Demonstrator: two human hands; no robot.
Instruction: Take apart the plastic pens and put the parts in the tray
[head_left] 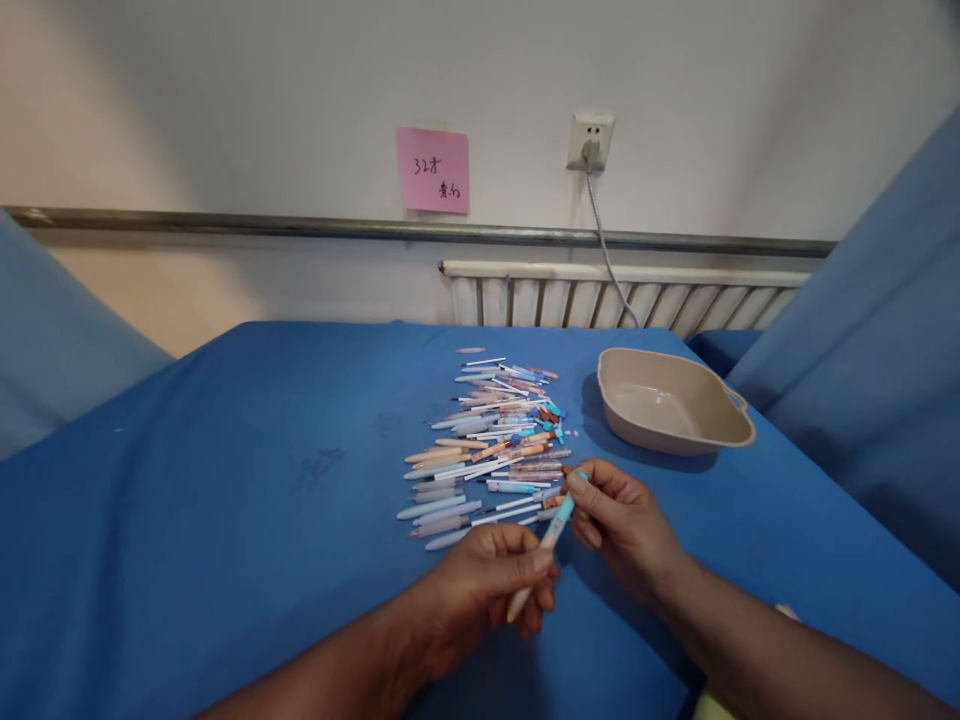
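Smooth plastic pen, glossy plastic basin, matt cloth, metal rail

On my feed the left forearm runs in bare from seven o'clock, and I have the left grip closed at six — thumb laid on top toward three, fingers curled beneath. My right forearm, also bare, slants from four o'clock toward ten. The right grip sits near the left, at its two o'clock — thumb and forefinger pinched.
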